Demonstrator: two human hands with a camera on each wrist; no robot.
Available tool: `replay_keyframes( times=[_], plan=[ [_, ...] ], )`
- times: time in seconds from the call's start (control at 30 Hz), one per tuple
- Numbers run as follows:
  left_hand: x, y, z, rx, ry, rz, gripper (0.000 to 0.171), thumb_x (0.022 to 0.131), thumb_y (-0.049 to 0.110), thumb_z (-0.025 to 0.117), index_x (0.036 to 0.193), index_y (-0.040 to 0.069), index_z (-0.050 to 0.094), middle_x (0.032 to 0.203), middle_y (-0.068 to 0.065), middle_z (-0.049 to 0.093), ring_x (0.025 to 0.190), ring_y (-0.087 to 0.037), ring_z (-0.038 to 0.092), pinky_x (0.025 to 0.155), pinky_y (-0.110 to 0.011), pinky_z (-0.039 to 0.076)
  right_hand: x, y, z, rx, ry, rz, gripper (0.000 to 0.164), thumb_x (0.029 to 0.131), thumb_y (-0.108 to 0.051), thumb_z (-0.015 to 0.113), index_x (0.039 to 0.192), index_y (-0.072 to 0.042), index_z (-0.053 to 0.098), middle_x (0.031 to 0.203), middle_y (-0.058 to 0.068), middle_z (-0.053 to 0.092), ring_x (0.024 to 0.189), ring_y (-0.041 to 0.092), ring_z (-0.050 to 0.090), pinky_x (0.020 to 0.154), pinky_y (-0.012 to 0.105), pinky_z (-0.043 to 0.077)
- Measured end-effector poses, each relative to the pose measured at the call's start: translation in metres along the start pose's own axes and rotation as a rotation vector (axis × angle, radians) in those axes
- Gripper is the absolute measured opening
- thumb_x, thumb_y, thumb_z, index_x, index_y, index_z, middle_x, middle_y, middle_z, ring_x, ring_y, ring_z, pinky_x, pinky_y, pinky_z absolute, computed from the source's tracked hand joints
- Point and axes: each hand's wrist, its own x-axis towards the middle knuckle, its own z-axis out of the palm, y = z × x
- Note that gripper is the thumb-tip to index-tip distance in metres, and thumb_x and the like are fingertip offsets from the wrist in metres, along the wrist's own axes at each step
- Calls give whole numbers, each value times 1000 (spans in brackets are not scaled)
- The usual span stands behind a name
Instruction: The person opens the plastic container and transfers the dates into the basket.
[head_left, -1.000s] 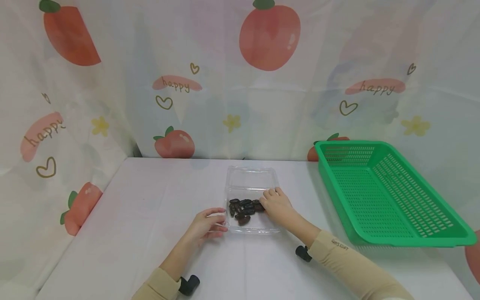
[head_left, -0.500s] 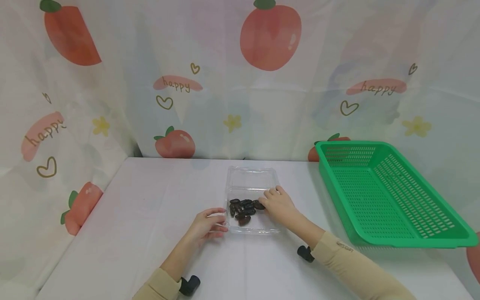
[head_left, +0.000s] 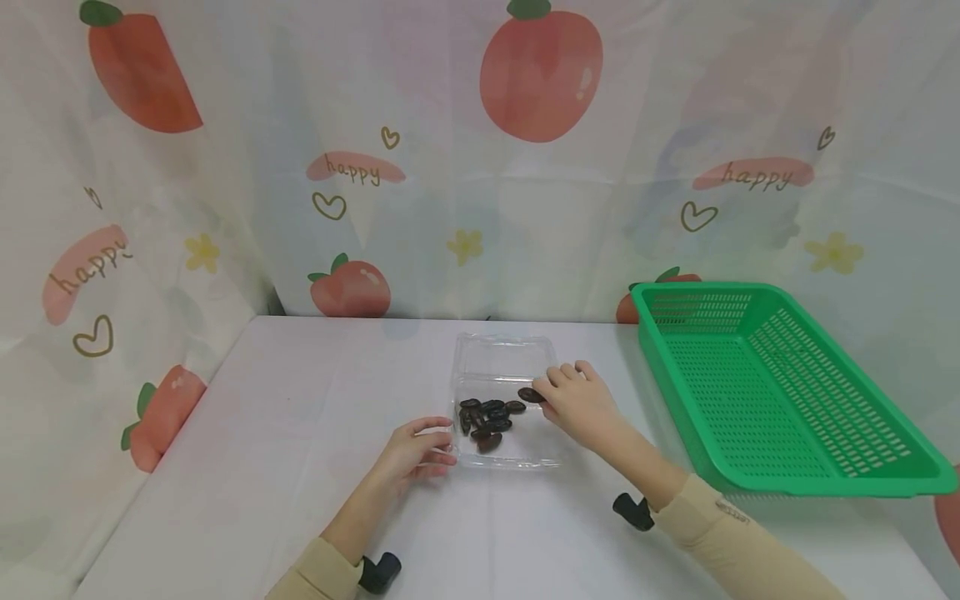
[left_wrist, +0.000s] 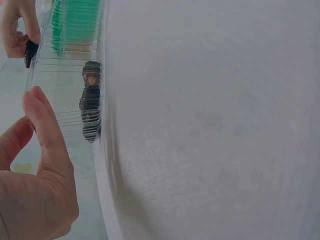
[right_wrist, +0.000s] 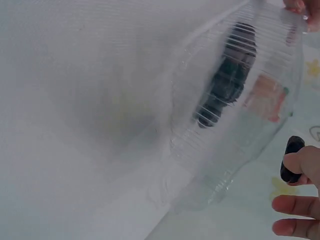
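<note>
Lifting stage: thumb and finger of my right hand [head_left: 574, 405] are clamped on one dark, date-like fruit [head_left: 529, 395], raised above the right part of the clear box [head_left: 510, 461]; two further fingers stand free of it. The fruit, a tapered oval, looks slippery, so the next move probably calls for a steady pinch clear of the rim. My left hand [head_left: 412, 450] is at the box's left edge; whether it pinches or merely touches, I cannot tell. The other fruits [head_left: 498, 425], glossy and blackish brown, lie clustered inside thin, ribbed plastic.
</note>
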Motion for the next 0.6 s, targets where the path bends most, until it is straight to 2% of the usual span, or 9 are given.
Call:
replay_keyframes(
  times=[0.17,0.4,0.6],
  plan=[
    [0,0,1,4,1,-1,39,86,14,61,123,4,53,82,-7,62,65,-14,66,55,-24,54,-10,15,-12,21,42,49,24,75,-19,73,88,-12,55,76,4,48,74,23,47,76,40,40],
    [-2,2,1,9,2,3,39,86,13,60,123,3,52,81,-6,61,64,-14,66,55,-24,54,-31,42,-23,22,189,77,24,71,-12,72,83,-9,52,72,5,46,71,25,48,73,42,41],
    [-2,2,1,7,4,4,39,87,13,60,123,2,52,81,-6,62,64,-14,65,56,-25,55,-51,66,-24,38,188,154,23,71,-12,71,88,-8,56,74,5,49,72,25,49,76,45,39]
  ],
)
